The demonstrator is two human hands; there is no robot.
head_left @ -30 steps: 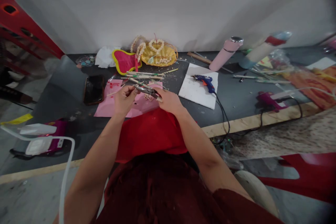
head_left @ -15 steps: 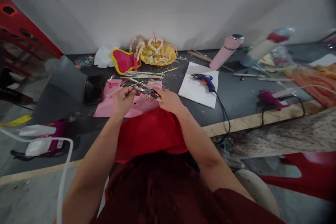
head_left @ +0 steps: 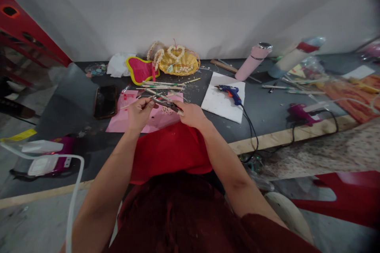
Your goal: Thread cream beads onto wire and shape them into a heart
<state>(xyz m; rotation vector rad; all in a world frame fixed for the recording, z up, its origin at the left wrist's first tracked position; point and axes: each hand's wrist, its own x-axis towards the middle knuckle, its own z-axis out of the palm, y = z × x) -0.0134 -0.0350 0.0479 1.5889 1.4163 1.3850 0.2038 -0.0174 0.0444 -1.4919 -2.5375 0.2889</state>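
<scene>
A thin pale wooden stick was pinched in the left hand, above a pink paper sheet on the dark grey table. The right hand was closed round dark metal cutters, their blades at the stick. A black phone lay near the sheet's left edge; a blue glue gun lay well apart, right.
</scene>
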